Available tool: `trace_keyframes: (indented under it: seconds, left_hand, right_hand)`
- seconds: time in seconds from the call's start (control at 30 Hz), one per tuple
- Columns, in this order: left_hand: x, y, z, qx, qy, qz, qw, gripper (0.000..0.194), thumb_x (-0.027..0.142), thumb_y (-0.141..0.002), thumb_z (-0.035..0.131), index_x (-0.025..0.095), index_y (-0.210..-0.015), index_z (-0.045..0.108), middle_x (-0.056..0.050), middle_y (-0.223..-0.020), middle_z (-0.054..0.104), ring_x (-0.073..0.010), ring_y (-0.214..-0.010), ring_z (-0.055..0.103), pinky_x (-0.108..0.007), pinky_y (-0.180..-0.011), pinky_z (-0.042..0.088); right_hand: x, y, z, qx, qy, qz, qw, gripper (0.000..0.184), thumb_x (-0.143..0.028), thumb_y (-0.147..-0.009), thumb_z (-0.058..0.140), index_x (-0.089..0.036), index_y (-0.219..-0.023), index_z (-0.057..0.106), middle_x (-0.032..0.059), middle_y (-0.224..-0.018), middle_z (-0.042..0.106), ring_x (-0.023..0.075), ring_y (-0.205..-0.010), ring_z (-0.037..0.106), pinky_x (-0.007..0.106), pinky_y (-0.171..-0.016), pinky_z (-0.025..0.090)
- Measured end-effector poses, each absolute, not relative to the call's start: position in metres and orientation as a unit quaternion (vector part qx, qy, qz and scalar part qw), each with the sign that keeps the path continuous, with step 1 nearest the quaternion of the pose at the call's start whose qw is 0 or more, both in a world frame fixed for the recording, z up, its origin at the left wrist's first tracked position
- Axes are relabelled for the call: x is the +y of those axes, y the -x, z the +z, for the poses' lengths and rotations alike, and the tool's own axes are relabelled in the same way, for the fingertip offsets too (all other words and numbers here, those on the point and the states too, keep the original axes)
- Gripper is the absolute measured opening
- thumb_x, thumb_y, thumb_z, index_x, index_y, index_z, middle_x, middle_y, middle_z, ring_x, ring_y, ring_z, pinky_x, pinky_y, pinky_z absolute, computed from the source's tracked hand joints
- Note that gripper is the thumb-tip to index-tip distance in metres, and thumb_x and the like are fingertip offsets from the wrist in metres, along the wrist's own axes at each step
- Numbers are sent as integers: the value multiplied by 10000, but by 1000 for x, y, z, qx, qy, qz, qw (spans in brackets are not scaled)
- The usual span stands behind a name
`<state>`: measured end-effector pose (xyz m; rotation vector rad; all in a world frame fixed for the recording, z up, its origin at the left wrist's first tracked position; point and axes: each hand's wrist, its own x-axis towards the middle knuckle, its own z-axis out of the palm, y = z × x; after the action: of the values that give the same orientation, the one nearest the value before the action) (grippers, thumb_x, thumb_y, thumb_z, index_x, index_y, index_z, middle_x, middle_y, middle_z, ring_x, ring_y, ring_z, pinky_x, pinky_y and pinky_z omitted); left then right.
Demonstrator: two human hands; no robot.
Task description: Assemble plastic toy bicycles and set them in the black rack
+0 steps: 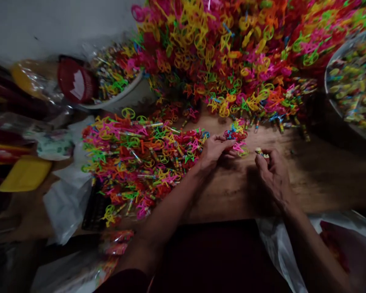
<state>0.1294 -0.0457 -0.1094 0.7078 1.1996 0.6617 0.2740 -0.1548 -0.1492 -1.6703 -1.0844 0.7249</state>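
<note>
I have the right hand [274, 173] with its fingers curled round small pale-and-yellow pieces [261, 153], grasping them between thumb and fingers. Across from it, the left hand [216, 149] has its fingertips up against a small cluster of pink, red, yellow and blue plastic shapes [238, 135]; whether they grip, I can't tell from here. That cluster sits just beyond the left fingertips, between the hands, on a brown wooden tabletop [232, 185]. Out to the left of the left hand, I see a wide, tangled heap of neon plastic shapes and striped tubes [143, 150]. Straight ahead of both hands rises a big mound of bright yellow, pink, red and orange plastic shapes [219, 44]. Ahead and right of the right hand, there's a large round tub with a pale rim [327, 79], filled with small multicoloured pieces [355, 87]. Far left of the left hand, I've got a flat yellow object [26, 173] beside crumpled translucent plastic [67, 199].
</note>
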Motion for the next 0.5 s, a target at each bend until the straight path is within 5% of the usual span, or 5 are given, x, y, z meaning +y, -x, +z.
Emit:
trace_keyframes:
  seconds: [0.07,0.17,0.5]
  left_hand:
    - [-59,-128,-108,507,-262,269,776,73,53,-959,606,122,-939,591,-5,-651,704,-101,-511,664,-199,-563,553]
    - [-75,-128,-106,468,-189,247,827,168,26,-978,537,94,-924,681,-31,-746,739,-88,-585,688,-208,-639,578]
    - [-84,-132,-106,461,-192,226,836,122,81,-932,615,107,-891,727,-14,-701,703,-103,-585,676,-213,-605,541]
  right_hand:
    - [-175,-268,-149,-448,685,310,483,254,-429,-929,608,-200,-1006,687,-25,-662,602,107,-499,468,229,-449,340]
    - [-190,-259,-146,-459,664,305,505,236,-394,-947,612,-202,-1021,729,7,-779,701,117,-595,589,235,-550,465]
    - [-171,-260,-155,-484,647,244,536,225,-322,-935,645,-203,-1083,766,55,-969,796,160,-755,718,276,-679,579]
